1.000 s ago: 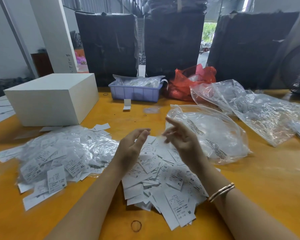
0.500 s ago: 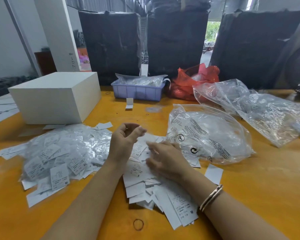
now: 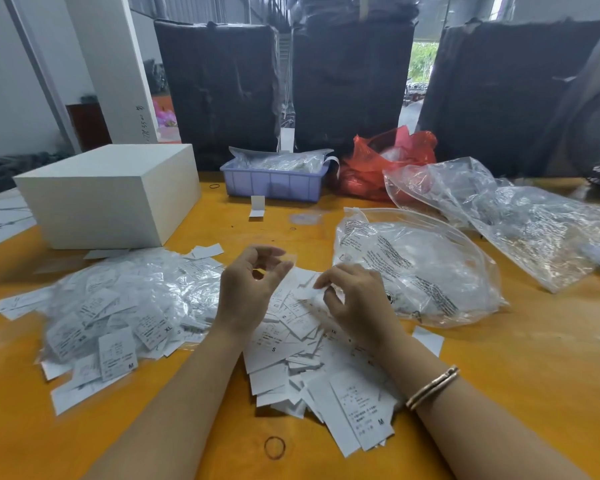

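Left hand (image 3: 245, 292): raised just above the loose labels, its fingers (image 3: 272, 252) curled, with thumb and forefinger tips close together. A faint clear film seems to lie at the tips, but it is too blurred to tell whether anything is held.
Right hand (image 3: 359, 301): low over the same pile, thumb and forefinger pinching one white label (image 3: 303, 293) by its edge, the other fingers loosely bent.
White label: held just above the pile, between the two hands and nearer the right one.
Loose labels (image 3: 291, 355): a heap of white printed slips on the desk (image 3: 516, 358), under and in front of both hands. Size letters S, M and XS can be read on some.
Bagged labels (image 3: 118, 306): a second heap to the left, in glossy clear sleeves and touching the loose heap at its edge.
Large clear bag (image 3: 423, 271): puffed up and printed in black, lying just right of the right hand.
Crumpled clear bags (image 3: 520, 220): farther right and behind it.
White box (image 3: 108, 199): far left of the desk.
Blue tray (image 3: 274, 183): at the far edge, holding clear packets, with a red bag (image 3: 388, 161) beside it on the right.
Rubber band (image 3: 274, 447): flat on the bare desk between the forearms.
Bracelet (image 3: 432, 388): on the right wrist.
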Demonstrator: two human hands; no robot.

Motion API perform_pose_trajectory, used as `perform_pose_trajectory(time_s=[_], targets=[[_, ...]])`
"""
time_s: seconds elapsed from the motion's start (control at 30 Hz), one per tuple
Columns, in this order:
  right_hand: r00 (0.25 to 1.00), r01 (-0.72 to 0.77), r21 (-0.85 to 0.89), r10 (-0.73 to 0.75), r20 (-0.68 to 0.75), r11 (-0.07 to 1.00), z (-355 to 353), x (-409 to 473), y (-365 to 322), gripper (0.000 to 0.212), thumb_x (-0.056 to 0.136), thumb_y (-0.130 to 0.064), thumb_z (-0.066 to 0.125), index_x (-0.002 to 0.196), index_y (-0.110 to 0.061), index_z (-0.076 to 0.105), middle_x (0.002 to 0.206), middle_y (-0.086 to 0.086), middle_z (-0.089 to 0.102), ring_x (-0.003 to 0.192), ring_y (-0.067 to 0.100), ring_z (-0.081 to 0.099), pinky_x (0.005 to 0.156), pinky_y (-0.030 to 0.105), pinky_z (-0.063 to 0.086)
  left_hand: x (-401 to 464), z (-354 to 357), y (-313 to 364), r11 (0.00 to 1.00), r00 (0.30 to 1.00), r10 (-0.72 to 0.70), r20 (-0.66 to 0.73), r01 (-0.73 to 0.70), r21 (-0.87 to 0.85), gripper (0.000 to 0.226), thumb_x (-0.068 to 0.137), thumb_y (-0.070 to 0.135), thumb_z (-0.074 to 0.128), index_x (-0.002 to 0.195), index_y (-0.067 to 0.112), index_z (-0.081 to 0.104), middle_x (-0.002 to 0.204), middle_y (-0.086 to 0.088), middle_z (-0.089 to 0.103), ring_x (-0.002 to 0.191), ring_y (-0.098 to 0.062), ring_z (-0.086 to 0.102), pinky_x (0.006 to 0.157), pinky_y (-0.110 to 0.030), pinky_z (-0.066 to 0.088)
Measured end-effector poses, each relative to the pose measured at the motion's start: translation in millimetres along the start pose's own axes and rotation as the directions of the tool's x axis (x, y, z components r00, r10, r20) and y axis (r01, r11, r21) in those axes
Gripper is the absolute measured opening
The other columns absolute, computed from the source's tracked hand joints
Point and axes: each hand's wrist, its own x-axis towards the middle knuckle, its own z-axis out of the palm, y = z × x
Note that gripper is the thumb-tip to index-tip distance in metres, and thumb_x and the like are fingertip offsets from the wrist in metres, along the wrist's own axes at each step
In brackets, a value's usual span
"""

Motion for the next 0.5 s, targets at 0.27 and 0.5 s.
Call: perform_pose_trajectory(time_s=[0.27, 0.5], targets=[[0.932, -0.307, 0.679, 0.354, 0.074, 0.667, -13, 4, 6, 0.024, 0.084, -0.012, 0.044, 0.081, -0.015, 0.067, 0.081, -0.004, 0.069, 0.078, 0.011, 0.065, 0.068, 0.018, 0.050, -4, 1, 3, 0.932, 0.973, 0.218, 0.078, -0.231, 0.281, 0.019, 0.078, 0.012, 0.074, 0.096, 0.008, 0.066, 0.080, 0.006, 0.062, 0.077, -0.012, 0.059, 0.068, -0.015, 0.046], [0.957, -0.108, 0.824, 0.281, -0.064, 0.556, -15, 4, -6, 0.035, 0.089, 0.001, 0.057, 0.108, -0.028, 0.055, 0.093, 0.010, 0.067, 0.085, 0.024, 0.068, 0.073, 0.024, 0.053, -4, 1, 3, 0.928, 0.960, 0.217, 0.175, -0.258, 0.268, 0.023, 0.079, 0.013, 0.074, 0.099, 0.008, 0.065, 0.080, 0.005, 0.063, 0.075, -0.011, 0.058, 0.065, -0.014, 0.045]])
